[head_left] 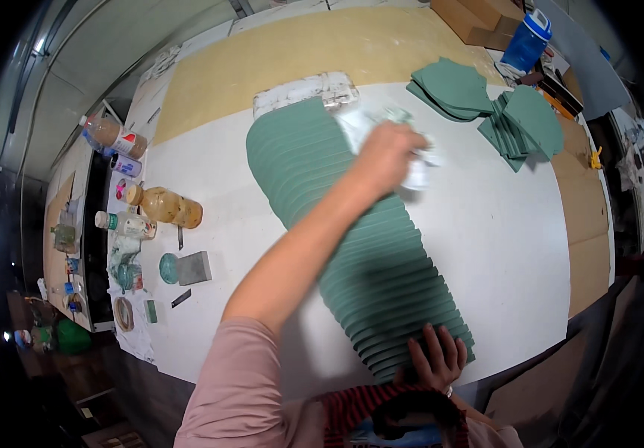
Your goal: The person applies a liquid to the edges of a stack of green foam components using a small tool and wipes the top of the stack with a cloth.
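Note:
A long row of overlapping thin green flat pieces (382,276) with rounded edges slants across the white tabletop, from upper centre down to the near edge. My left arm crosses over this row. At its right side my left hand (389,153) is closed around a crumpled white cloth (417,175), which looks slightly blurred. My right hand (438,358) lies on the near end of the row, fingers apart and holding nothing. Against the far end of the row sits a block wrapped in stained whitish material (307,91).
At far right lie stacks of green pieces (452,86), near a blue jug (527,41) and a cardboard box (479,22). Along the left edge stand bottles, including one with amber liquid (169,207). A grey block (194,268) lies nearby. A tan sheet (217,82) covers the table's far side.

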